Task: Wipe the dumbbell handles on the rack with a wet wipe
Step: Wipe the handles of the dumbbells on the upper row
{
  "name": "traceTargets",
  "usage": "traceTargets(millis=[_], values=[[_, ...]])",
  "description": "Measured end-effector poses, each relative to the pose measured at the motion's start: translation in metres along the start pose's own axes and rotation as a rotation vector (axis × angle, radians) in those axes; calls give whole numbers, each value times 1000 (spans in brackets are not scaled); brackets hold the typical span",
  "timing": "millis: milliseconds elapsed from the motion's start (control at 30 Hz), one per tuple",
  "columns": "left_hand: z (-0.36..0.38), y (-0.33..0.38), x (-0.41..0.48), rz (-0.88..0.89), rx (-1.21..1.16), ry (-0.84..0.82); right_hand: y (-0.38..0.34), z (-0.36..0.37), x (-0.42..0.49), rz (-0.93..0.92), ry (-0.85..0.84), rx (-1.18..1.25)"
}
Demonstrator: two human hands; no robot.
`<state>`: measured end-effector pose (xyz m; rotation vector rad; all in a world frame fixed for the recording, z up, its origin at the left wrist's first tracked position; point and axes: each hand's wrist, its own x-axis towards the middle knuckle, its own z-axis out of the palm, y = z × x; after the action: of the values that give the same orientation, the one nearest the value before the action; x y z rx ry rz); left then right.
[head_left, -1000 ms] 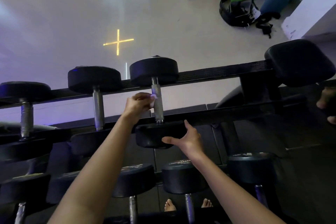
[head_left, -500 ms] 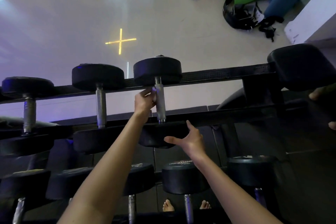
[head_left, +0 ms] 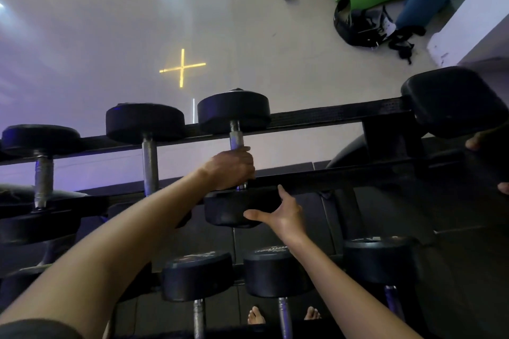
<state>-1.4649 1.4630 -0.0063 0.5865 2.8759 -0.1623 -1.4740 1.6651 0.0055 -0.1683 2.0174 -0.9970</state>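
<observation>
Our left hand [head_left: 231, 168] curls round dumbbell handle [head_left: 236, 138] on rack [head_left: 330, 114]. Right hand [head_left: 285, 216] spread at near head [head_left: 223, 212]. Print on lower-tier head [head_left: 271, 250]: we cannot read it.

knurled metal handle [head_left: 236, 139], matt black heads [head_left: 233, 111]

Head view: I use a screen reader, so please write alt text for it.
The left hand grips the metal handle of a dumbbell on the rack, and the open right hand is at the dumbbell's near black head.
</observation>
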Motion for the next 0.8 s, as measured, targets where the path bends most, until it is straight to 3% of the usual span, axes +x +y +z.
traceTargets(millis=[167, 300, 467, 600, 700, 800], values=[[-18, -25, 13, -54, 88, -3, -1, -1, -1, -17, 2, -20], [-3, -1, 1, 112, 67, 53, -2, -2, -1, -19, 4, -40], [-5, -17, -5, -103, 23, 225, -2, -1, 0, -5, 3, -38], [10, -7, -25, 24, -1, 223, -3, -1, -2, -6, 6, -42], [4, -14, -24, -255, -146, 360, -3, 0, 1, 2, -2, -32], [-4, 16, -21, -581, -381, 289, -2, -1, 3, 12, 7, -27]])
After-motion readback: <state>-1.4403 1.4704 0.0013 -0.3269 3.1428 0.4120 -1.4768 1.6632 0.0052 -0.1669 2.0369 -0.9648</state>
